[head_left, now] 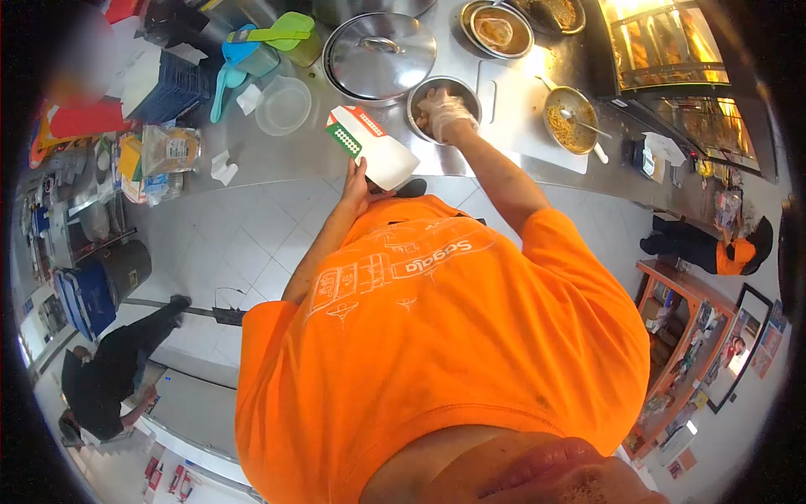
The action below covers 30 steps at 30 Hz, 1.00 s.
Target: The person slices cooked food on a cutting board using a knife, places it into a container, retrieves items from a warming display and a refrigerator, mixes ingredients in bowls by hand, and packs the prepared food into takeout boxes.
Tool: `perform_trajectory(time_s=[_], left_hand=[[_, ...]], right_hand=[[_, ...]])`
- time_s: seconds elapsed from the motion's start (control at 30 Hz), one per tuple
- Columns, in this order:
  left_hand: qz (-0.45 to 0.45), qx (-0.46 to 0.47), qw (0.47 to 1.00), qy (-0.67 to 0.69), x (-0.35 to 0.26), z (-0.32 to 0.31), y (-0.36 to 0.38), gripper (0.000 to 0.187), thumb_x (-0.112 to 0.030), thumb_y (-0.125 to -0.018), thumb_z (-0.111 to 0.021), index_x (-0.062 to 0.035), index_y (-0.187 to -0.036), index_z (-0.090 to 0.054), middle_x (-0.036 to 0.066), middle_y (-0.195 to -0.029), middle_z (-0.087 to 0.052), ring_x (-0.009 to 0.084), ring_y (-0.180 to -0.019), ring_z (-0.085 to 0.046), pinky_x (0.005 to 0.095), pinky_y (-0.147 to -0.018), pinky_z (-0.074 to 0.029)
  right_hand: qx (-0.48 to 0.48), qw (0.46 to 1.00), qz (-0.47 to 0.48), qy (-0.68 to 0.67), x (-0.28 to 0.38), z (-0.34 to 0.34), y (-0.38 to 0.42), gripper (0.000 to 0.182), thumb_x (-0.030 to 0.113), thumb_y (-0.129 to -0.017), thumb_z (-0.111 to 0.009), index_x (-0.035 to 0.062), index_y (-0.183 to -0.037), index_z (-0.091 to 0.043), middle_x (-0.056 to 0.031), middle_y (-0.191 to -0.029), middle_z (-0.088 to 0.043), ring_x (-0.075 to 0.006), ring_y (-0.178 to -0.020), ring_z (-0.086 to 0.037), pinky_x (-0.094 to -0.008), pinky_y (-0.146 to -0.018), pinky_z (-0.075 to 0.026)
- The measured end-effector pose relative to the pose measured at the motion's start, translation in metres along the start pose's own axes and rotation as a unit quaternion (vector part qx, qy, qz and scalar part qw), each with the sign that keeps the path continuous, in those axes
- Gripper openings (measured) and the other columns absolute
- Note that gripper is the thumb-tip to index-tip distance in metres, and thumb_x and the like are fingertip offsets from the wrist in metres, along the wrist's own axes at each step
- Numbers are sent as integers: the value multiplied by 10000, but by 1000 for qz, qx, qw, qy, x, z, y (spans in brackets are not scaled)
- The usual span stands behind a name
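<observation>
My left hand (356,186) is closed on the lower edge of a white paper food box (378,151) with red and green printed panels. The box is tilted over the counter's front edge. My right hand (445,115), in a clear plastic glove, reaches down into a metal bowl (410,107). Its fingers are bent around brownish pieces of food (422,123), partly hidden by the hand. Behind the bowl stands a large pot with a shiny metal lid (382,57). A clear plastic bowl (283,106) lies left of the box.
On the steel counter (327,160), a pan of noodles (571,120) with a spoon rests at right, its white handle pointing towards me. Green (290,29) and blue scoops (225,88) lie back left. A lit warming cabinet (672,50) stands far right. Other people appear lower left and far right.
</observation>
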<state>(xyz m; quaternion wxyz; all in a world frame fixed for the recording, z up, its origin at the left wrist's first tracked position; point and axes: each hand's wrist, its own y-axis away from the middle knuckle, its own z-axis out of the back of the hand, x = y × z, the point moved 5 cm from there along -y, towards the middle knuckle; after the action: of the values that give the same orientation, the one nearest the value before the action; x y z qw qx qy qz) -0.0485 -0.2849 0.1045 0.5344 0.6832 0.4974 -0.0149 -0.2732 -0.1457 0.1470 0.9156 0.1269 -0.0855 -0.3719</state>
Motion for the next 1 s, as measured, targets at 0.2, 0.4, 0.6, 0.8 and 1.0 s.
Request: perform_trajectory(time_s=[0.2,0.4,0.6,0.8,1.0], left_hand=[[-10,4,1000,8,0,5,-5,388,-445,-1064,-381,-269,-1388,-259,144,-1397,-459,388,-1144,-602,613,-775,-586],[-10,5,1000,22,3,10,-2,380,-440,-1062,-391,-265,-1377,-270,142,-1395,-448,383,-1147,-593,599,-772,-588],[-38,-20,999,3,-2,14,-6,364,-439,-1062,-394,-246,-1351,-288,131,-1303,-513,341,-1055,-640,547,-703,-607],[-55,-36,998,17,0,15,11,392,-459,-1058,-391,-234,-1359,-278,136,-1335,-479,366,-1086,-611,563,-732,-600],[-42,-28,999,21,10,19,12,481,-472,-1056,-390,-221,-1433,-230,147,-1465,-365,443,-1236,-527,625,-828,-576]], right_hand=[[190,928,-81,-309,-38,-27,-22,430,330,-846,-688,63,-1181,-658,-171,-1219,-659,-344,-1172,-613,-440,-891,-560],[122,953,-100,-258,-37,44,3,698,302,-689,-820,146,-1321,-569,-160,-1191,-680,-376,-1080,-663,-473,-865,-569],[43,986,-129,-98,-21,-46,-21,384,212,-837,-662,103,-1205,-674,-206,-1138,-692,-349,-1118,-659,-474,-924,-550],[154,932,-97,-313,-63,-13,-20,448,343,-833,-661,76,-1193,-683,-180,-1131,-693,-285,-1018,-679,-397,-850,-548],[-28,996,-32,-82,-8,22,23,455,291,-864,-635,249,-1316,-602,-214,-1351,-530,-374,-1173,-602,-448,-960,-522]])
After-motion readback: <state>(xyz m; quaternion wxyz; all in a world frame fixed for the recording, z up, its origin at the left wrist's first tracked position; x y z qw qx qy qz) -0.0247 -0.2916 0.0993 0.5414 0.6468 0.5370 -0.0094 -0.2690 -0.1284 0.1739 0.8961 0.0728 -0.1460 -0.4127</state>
